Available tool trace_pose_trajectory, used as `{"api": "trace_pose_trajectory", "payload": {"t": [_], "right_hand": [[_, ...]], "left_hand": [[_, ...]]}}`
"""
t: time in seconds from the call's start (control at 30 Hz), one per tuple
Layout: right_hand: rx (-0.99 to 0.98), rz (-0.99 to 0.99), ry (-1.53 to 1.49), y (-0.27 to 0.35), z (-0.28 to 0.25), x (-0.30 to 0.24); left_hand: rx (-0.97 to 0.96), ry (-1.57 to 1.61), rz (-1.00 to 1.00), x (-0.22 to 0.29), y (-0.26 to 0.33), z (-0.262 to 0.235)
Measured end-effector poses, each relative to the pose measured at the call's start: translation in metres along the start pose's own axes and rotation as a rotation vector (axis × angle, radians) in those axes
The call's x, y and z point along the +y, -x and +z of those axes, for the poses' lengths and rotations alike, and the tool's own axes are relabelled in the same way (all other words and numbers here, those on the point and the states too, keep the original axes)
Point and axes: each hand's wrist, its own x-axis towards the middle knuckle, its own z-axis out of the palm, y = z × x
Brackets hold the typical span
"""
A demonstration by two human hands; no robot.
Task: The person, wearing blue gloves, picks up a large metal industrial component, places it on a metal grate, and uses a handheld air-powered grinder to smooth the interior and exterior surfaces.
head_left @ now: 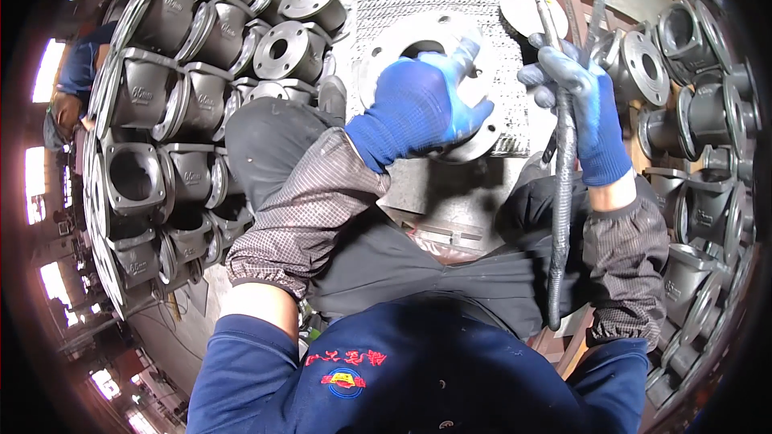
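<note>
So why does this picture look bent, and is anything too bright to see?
In the head view: the fisheye lens curves the stacked castings at left; glare washes out part of the round flange under the left hand; bright patches at far left are blown white; shadow darkens the shirt.

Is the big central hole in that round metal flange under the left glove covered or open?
Partly covered: the left hand lies across the flange, but a dark stretch of its central hole shows beside it.
</note>
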Motion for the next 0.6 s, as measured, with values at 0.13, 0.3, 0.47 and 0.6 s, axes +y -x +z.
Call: {"api": "trace_pose_trajectory", "payload": {"t": [0.13,0.3,0.47,0.6], "right_hand": [[0.202,0.058,-0.055,-0.018,-0.023,0.033],[0.223,0.108,0.029,-0.012,-0.016,0.046],[0.186,0.161,0.131,-0.015,-0.014,0.060],[-0.111,-0.109,0.155,-0.027,-0.008,0.071]], "left_hand": [[0.017,-0.186,0.417,0.024,0.022,0.028],[-0.080,0.042,0.527,0.005,0.023,0.022],[0.305,0.151,0.506,-0.034,0.015,-0.012],[0.387,1.163,-0.313,-0.090,0.011,-0.003]]}}
